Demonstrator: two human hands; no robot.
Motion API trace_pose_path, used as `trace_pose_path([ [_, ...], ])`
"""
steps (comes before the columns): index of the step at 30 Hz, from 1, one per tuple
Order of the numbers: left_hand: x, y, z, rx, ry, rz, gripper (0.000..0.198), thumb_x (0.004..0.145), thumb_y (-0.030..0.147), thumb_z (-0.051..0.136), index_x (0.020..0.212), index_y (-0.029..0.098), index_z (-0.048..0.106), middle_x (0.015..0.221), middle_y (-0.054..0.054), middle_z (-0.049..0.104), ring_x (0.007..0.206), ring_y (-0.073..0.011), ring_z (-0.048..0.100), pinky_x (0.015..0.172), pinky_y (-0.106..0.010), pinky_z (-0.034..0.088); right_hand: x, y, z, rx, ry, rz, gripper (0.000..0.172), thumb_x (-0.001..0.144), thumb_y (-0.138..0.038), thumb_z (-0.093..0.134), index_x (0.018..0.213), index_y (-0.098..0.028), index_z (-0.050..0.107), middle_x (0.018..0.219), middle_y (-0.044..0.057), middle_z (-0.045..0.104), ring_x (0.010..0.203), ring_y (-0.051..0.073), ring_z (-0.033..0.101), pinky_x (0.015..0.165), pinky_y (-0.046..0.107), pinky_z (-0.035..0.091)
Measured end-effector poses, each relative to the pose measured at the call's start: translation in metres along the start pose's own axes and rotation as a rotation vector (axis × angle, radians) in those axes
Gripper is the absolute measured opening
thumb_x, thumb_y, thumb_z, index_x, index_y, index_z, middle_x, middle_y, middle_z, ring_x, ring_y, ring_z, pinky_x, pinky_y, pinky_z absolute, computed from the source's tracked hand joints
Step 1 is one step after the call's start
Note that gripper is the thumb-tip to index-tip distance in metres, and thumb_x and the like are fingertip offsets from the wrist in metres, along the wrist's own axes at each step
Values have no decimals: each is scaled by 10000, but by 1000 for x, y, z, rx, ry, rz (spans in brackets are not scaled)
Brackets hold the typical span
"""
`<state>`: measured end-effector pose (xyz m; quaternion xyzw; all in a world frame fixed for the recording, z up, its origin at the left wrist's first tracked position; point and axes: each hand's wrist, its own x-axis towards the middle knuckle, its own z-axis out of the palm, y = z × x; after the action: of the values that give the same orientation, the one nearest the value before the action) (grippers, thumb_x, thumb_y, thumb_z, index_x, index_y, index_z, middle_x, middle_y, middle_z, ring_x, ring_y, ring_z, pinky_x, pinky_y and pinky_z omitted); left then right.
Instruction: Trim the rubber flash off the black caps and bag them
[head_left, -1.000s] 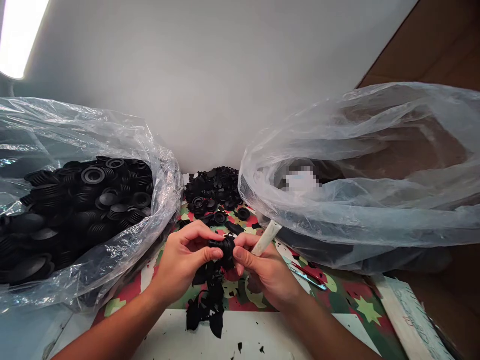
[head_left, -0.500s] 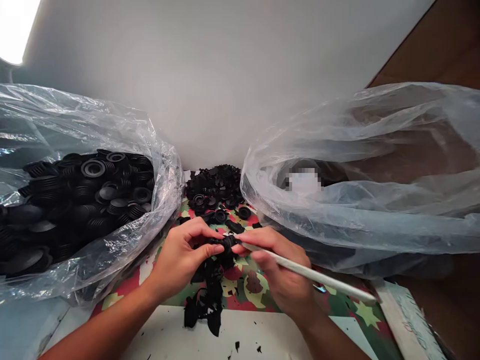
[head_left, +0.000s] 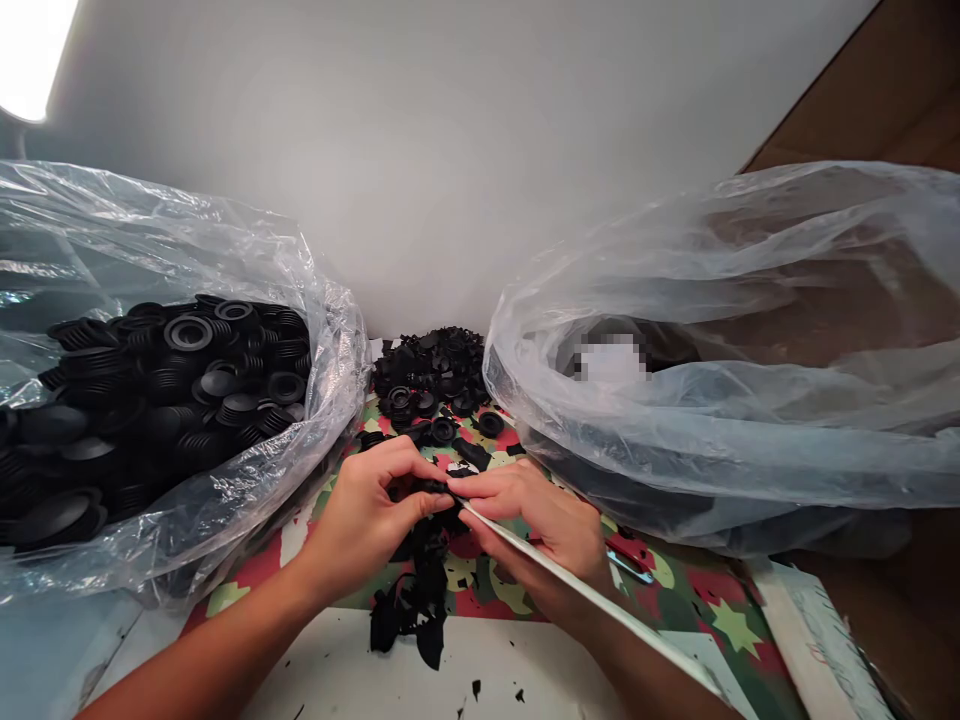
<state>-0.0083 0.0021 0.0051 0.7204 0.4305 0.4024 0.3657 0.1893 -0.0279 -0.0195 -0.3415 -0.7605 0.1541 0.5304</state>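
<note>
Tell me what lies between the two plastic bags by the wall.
The head view shows a heap of black scraps between the left bag and the right bag, with round black pieces in front.

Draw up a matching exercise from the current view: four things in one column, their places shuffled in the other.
1. Long flat white stick
2. Small black piece, mostly hidden
3. Round black ribbed parts
4. Heap of ragged black scraps

A. Inside the clear plastic bag at left
B. Held by the right hand
C. Between the two plastic bags
D. Pinched in the left hand

Pairs: 1-B, 2-D, 3-A, 4-C
</note>
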Motion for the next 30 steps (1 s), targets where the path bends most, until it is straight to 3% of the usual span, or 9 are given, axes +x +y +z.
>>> trace_pose_path([
  [8,1,0,2,13,8,-14,102,745,130,733,717,217,779,640,10,632,625,-152,555,587,-262,401,-5,5,13,-200,34,-219,175,962,-97,573,928,-249,654,977,60,806,831,204,744,738,359,519],
  [14,1,3,2,-125,-32,-109,46,717,223,788,687,193,771,645,-6,643,622,-157,561,593,-271,426,0,6,9,-249,159,-53,179,967,-135,576,865,-241,678,968,68,804,830,212,740,795,378,538],
  [19,4,-2,-2,-286,-42,-201,94,702,268,796,706,178,771,640,-7,645,571,-140,533,542,-258,423,3,-1,5,154,191,297,160,904,-233,707,754,-234,654,951,55,817,847,212,776,732,316,605],
  [22,5,-4,-2,-260,-11,-163,65,710,245,787,695,186,766,654,-10,661,598,-149,553,564,-260,427,2,-6,7,241,194,265,127,876,-203,733,765,-231,679,938,42,820,841,201,774,768,321,607],
  [30,4,-4,1,-140,17,-72,52,740,202,774,689,205,765,679,-11,689,668,-171,605,635,-273,444,5,-7,-2,74,54,121,119,897,-147,698,814,-231,699,955,40,820,835,204,758,824,374,572],
])
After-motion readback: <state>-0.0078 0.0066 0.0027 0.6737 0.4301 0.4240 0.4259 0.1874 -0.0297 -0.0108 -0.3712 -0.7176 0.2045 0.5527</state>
